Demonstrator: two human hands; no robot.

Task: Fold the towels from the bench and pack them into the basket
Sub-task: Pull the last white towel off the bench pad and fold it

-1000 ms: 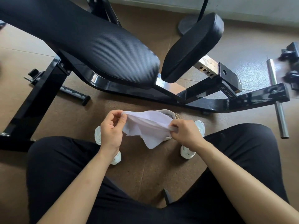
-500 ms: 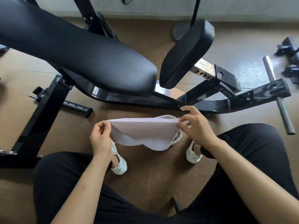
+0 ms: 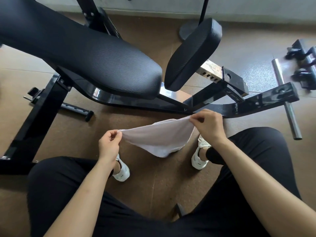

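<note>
Nearest the camera, two bare forearms reached forward over black trousers [image 3: 256, 168], the knees spread wide. The left hand [image 3: 109, 144] pinched one corner of the towel [image 3: 157, 139] between thumb and curled fingertips, its wrist bent down. The right hand [image 3: 208, 127] pinched the opposite corner the same way, held higher and farther out. The towel was thin, pale and soft. Its top edge was drawn taut and slanted up to the right, and the rest sagged in a rounded belly in the air between the knees, above the floor [image 3: 153, 185]. Beneath it stood two white shoes [image 3: 121, 172], one under each wrist, on brown, cork-like matting with open room between them. Beyond the hands ran a glossy black steel frame [image 3: 256, 101], curved, close behind the right hand's knuckles. Over it lay the long black surface [image 3: 85, 53], padded and finely ribbed, with a rounded end. Just right of that end a smaller pad [image 3: 193, 53] tilted up. A bare steel bar [image 3: 287, 106] crossed the frame's right end, and a pale wall [image 3: 256, 7] closed the far edge.
</note>
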